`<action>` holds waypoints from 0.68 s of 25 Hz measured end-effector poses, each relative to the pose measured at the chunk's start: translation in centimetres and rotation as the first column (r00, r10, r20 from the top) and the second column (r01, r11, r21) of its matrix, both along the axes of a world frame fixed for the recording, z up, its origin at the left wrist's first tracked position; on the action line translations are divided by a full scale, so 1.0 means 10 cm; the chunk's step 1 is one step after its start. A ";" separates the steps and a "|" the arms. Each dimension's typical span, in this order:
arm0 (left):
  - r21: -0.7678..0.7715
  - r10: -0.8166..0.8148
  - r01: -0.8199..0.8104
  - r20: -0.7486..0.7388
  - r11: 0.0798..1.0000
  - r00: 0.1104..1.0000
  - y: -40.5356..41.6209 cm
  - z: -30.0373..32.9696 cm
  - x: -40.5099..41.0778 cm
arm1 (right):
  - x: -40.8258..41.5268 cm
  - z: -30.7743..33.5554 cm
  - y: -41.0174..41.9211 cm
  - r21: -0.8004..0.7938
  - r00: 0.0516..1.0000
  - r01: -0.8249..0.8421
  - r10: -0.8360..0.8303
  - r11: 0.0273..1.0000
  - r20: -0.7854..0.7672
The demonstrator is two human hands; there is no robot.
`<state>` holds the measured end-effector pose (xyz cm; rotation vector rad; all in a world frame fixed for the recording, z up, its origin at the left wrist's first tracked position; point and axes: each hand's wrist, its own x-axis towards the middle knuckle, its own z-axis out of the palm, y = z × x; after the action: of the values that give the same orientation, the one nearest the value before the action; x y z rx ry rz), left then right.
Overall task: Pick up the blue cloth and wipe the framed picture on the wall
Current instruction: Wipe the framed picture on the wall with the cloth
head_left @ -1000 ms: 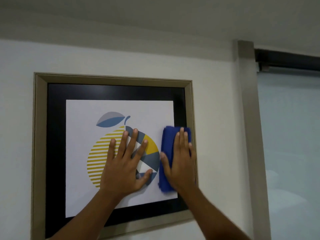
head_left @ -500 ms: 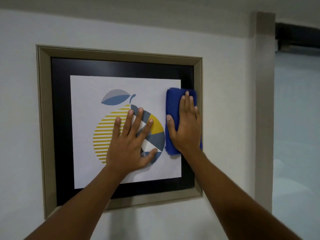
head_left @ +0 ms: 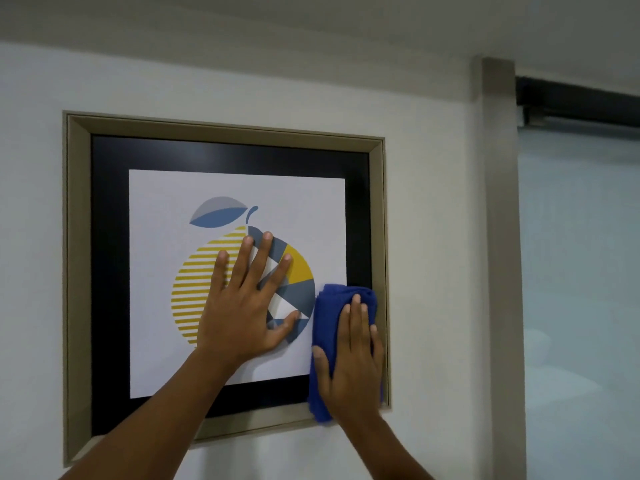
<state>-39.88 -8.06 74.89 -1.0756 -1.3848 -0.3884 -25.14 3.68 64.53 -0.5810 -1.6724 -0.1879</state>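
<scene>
Wiping under way: right hand (head_left: 353,355), fingers flat, pressing blue cloth (head_left: 329,306) onto framed picture (head_left: 221,133) at lower right corner. Left hand (head_left: 242,306) splayed, steadying, grasping nothing. Remaining glass apparently unwiped.

Folded blue cloth (head_left: 329,306), flat on framed picture (head_left: 221,157)

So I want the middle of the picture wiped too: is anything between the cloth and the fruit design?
Yes. The left hand lies flat and spread over the fruit design, beside the blue cloth that the right hand presses at the frame's lower right corner.
</scene>
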 end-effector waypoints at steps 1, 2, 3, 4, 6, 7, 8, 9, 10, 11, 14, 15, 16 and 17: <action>-0.006 0.000 0.000 0.003 1.000 1.000 -0.01 0.00 0.00 | 0.11 -0.05 0.10 0.058 0.998 0.012 -0.015 0.998 0.055; -0.012 -0.001 0.001 0.007 1.000 1.000 -0.01 0.00 0.00 | 0.20 -0.08 0.18 0.098 0.995 0.017 -0.026 0.995 0.097; -0.016 -0.001 0.001 0.008 1.000 1.000 -0.01 0.01 0.00 | 0.26 -0.06 0.24 0.119 0.991 0.024 -0.039 0.993 0.125; -0.018 0.003 -0.002 0.010 1.000 1.000 -0.02 0.01 0.01 | 0.28 -0.02 0.27 0.122 0.989 0.034 -0.051 0.992 0.138; -0.021 0.002 -0.002 0.021 1.000 1.000 -0.02 0.01 0.01 | 0.29 0.13 0.24 0.105 0.988 0.053 -0.068 0.993 0.138; -0.025 -0.003 0.004 0.025 1.000 1.000 -0.02 0.00 0.02 | 0.29 0.27 0.23 0.112 0.990 0.067 -0.080 0.992 0.119; -0.027 -0.004 0.005 0.025 1.000 1.000 -0.03 0.01 0.03 | 0.29 0.48 0.22 0.123 0.992 0.072 -0.084 0.990 0.093; -0.027 -0.002 0.002 0.023 1.000 1.000 -0.03 0.02 0.04 | 0.29 0.75 0.22 0.134 0.994 0.072 -0.082 0.988 0.070; -0.026 -0.002 0.002 0.021 1.000 1.000 -0.04 0.02 0.04 | 0.28 1.07 0.21 0.141 0.995 0.076 -0.085 0.987 0.058; -0.023 -0.005 0.005 0.021 1.000 1.000 -0.04 0.02 0.04 | 0.26 1.42 0.20 0.142 0.995 0.083 -0.091 0.986 0.049; -0.018 -0.009 0.010 0.019 1.000 1.000 -0.02 0.00 0.04 | 0.19 2.33 0.18 0.133 0.997 0.076 -0.079 0.988 0.018; -0.013 -0.012 0.012 0.023 1.000 1.000 -0.02 0.01 0.04 | 0.14 2.45 0.18 0.134 0.998 0.060 -0.063 0.989 0.019; -0.012 -0.012 0.012 0.025 1.000 1.000 -0.02 0.01 0.04 | 0.10 2.44 0.18 0.136 0.999 0.047 -0.050 0.990 0.012; -0.016 -0.012 0.013 0.024 1.000 1.000 -0.02 0.01 0.03 | 0.08 2.35 0.19 0.137 0.999 0.035 -0.035 0.990 0.000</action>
<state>-39.53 -8.31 74.95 -1.0962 -1.4047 -0.4012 -24.37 5.60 88.00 -0.5070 -1.6380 -0.3266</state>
